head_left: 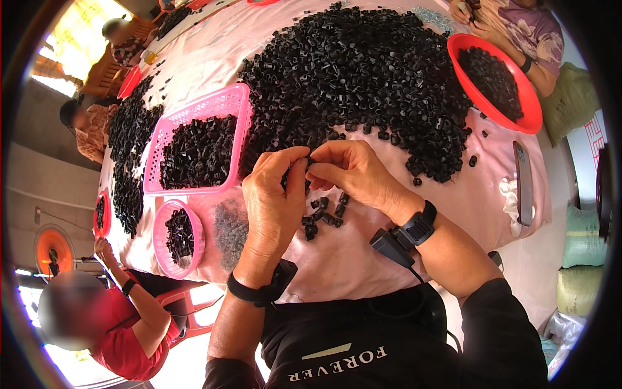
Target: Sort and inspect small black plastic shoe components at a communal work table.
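At far left, a grey wall (45, 133) runs under a bright window (84, 35), and a round orange fan (53, 249) stands near a person in red (136, 334), who sits at the table's left side. Farther up that side, two more people sit, with wooden chairs (103, 71) near them. The table wears a wrinkled pale pink cloth (453, 217); along its left part stretches a long black heap (128, 175). Next come a rectangular pink basket (242, 113) and, below it, a round pink basket (200, 236), both holding black pieces, then a greyish, see-through pile (231, 236). At the middle, the left hand (275, 188) is nearly closed, thumb and forefinger pinching a small black piece (310, 163) above the cloth; the right hand (356, 172) meets it there, thumb and forefinger pinched on the same piece, mostly hidden. Loose black pieces (330, 212) lie below them, and a large black heap (356, 71) spreads beyond. To the right, a red bowl (530, 118) of black pieces sits before a person in a patterned shirt (531, 29); nearer, a phone (522, 181) lies beside crumpled white tissue (508, 194). Stuffed sacks (580, 236) line the far right, off the table.
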`<action>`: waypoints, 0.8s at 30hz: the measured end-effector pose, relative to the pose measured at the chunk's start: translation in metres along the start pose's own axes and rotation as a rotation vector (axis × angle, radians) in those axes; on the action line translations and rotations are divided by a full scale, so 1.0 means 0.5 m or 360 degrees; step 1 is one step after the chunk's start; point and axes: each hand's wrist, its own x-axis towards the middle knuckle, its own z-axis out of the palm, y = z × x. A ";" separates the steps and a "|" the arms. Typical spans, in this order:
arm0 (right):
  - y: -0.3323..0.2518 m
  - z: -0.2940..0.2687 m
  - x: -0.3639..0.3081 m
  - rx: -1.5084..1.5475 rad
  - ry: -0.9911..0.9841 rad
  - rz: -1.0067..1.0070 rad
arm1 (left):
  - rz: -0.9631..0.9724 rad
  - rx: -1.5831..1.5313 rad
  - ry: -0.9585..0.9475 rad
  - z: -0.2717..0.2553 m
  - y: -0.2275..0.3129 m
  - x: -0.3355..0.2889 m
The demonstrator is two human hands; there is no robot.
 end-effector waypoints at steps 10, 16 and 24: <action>-0.010 0.000 -0.005 0.0078 -0.0017 0.0055 | 0.0274 -0.0011 -0.0173 -0.007 -0.008 0.000; -0.009 0.000 -0.004 0.0097 0.0018 0.0050 | 0.0508 0.0234 -0.0275 0.001 -0.005 -0.006; 0.000 0.004 -0.003 -0.0068 0.0009 -0.0036 | 0.0435 0.0246 -0.0234 0.006 -0.019 -0.007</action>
